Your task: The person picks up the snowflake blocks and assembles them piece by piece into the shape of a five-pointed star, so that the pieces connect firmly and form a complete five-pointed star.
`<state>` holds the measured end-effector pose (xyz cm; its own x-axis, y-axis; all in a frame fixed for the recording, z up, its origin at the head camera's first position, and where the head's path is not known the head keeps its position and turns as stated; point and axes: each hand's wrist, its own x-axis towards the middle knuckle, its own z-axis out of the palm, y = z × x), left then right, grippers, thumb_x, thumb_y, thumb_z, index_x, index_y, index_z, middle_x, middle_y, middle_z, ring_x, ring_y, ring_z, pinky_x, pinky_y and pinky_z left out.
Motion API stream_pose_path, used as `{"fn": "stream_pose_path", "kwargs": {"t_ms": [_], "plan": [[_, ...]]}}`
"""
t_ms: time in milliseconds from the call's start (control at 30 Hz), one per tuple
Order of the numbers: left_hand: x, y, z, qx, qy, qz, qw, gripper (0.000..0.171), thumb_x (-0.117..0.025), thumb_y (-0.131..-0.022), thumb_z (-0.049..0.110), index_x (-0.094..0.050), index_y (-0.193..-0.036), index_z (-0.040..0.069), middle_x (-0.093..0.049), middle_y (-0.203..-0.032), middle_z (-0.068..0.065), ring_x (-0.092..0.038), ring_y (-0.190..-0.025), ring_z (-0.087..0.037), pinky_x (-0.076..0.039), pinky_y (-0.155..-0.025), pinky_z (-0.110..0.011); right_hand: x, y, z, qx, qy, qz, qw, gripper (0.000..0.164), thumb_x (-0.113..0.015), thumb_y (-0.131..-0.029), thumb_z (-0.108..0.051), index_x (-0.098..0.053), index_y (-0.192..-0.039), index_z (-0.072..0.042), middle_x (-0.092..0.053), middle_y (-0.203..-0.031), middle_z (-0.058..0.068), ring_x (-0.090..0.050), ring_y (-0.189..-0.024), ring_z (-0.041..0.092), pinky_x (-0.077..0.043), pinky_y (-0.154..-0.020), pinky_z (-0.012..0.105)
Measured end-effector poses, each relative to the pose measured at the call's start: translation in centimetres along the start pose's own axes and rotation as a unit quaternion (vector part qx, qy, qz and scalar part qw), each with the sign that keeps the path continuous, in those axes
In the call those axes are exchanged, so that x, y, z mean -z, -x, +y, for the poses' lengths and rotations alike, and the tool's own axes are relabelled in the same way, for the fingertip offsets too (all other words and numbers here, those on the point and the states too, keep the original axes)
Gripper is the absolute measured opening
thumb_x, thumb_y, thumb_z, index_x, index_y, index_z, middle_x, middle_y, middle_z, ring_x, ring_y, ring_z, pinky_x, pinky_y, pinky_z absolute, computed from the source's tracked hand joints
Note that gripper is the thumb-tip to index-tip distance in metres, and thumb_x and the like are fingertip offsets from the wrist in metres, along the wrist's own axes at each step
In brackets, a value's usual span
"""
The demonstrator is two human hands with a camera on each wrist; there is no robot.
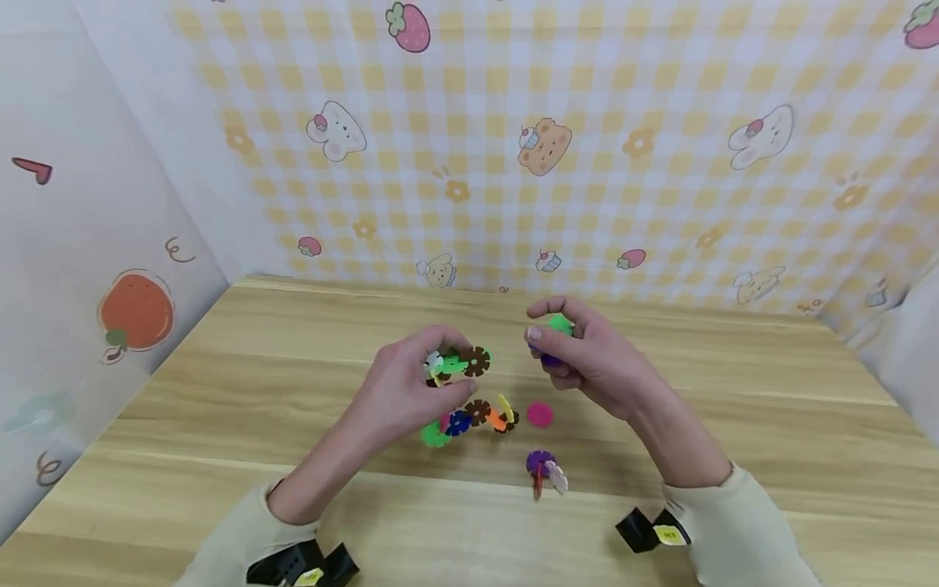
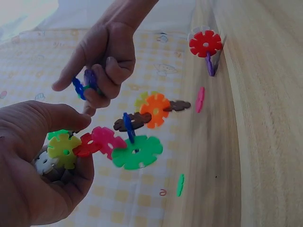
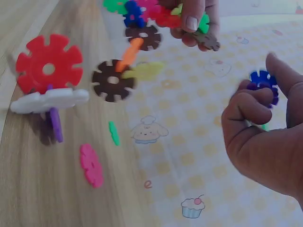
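My left hand (image 1: 421, 379) grips one end of a long chain of notched plastic discs. In its fingers are yellow (image 2: 64, 150), white and green discs, and a brown disc (image 1: 476, 361) sticks out past the fingertips. From there the chain runs through red, pink (image 2: 108, 142), green (image 2: 138, 153), blue, brown and orange discs (image 2: 155, 111). My right hand (image 1: 597, 359), held to the right and apart from the chain, has its fingers curled round a small joined piece of blue (image 3: 262, 80), purple and green discs. Its thumb points outward.
On the wooden table (image 1: 697, 367) lie a loose pink disc (image 1: 540, 414) and a loose green disc (image 3: 114, 133). Closer to me is a joined piece of red (image 3: 49, 66), white (image 3: 52, 99) and purple discs. A checked cloth (image 1: 587, 204) rises behind the table.
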<state>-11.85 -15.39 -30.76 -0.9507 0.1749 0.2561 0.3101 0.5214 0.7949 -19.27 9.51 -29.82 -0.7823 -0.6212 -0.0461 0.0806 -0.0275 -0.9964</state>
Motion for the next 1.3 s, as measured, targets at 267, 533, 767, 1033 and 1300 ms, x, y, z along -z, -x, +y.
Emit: {"fn": "stream_pose_path", "kwargs": {"t_ms": [267, 533, 767, 1033, 1300], "plan": [[-0.45, 0.07, -0.29, -0.008, 0.015, 0.002, 0.9999, 0.025, -0.082, -0.086, 0.016, -0.071, -0.109, 0.016, -0.074, -0.104, 0.004, -0.069, -0.094, -0.017, -0.058, -0.078, -0.032, -0.3, -0.15, 0.28, 0.01, -0.016, -0.019, 1.0, 0.018, -0.053, -0.108, -0.022, -0.059, -0.115, -0.006, -0.06, -0.094, 0.0, -0.051, -0.076, 0.012, -0.041, -0.066, 0.023], [-0.51, -0.02, -0.35, -0.022, 0.02, 0.01, 0.9995, 0.02, -0.078, -0.089, 0.016, -0.07, -0.107, 0.017, -0.074, -0.101, 0.005, -0.067, -0.087, -0.01, -0.057, -0.075, -0.032, 0.08, -0.27, 0.26, 0.042, -0.009, -0.017, 0.999, 0.02, -0.055, -0.105, -0.008, -0.068, -0.119, -0.007, -0.072, -0.11, 0.004, -0.066, -0.092, 0.014, -0.051, -0.071, 0.023], [-0.29, 0.0, -0.07, 0.019, 0.016, 0.014, 0.9996, 0.033, -0.079, -0.083, 0.016, -0.056, -0.107, 0.016, -0.065, -0.11, 0.001, -0.059, -0.092, -0.018, -0.05, -0.091, -0.041, 0.28, -0.32, 0.17, 0.078, 0.049, 0.013, 0.996, 0.022, -0.059, -0.103, -0.009, -0.072, -0.121, -0.005, -0.075, -0.115, 0.006, -0.072, -0.106, 0.021, -0.06, -0.088, 0.036], [-0.07, -0.09, 0.1, 0.023, 0.027, 0.007, 0.9993, 0.043, -0.081, -0.083, 0.017, -0.052, -0.114, 0.014, -0.064, -0.113, -0.001, -0.061, -0.105, -0.021, -0.052, -0.092, -0.044, 0.36, -0.09, -0.26, 0.112, 0.114, 0.006, 0.987, 0.021, -0.066, -0.097, -0.002, -0.075, -0.116, -0.004, -0.075, -0.113, 0.006, -0.074, -0.095, 0.022, -0.062, -0.084, 0.037], [-0.14, 0.03, -0.06, -0.006, 0.042, -0.007, 0.9991, 0.023, -0.078, -0.086, 0.011, -0.059, -0.099, 0.015, -0.064, -0.101, 0.001, -0.059, -0.084, -0.018, -0.05, -0.076, -0.035, -0.25, 0.19, -0.01, 0.116, 0.168, -0.001, 0.979, 0.02, -0.071, -0.093, -0.002, -0.072, -0.113, 0.0, -0.073, -0.101, 0.009, -0.069, -0.079, 0.019, -0.06, -0.072, 0.03]]}}
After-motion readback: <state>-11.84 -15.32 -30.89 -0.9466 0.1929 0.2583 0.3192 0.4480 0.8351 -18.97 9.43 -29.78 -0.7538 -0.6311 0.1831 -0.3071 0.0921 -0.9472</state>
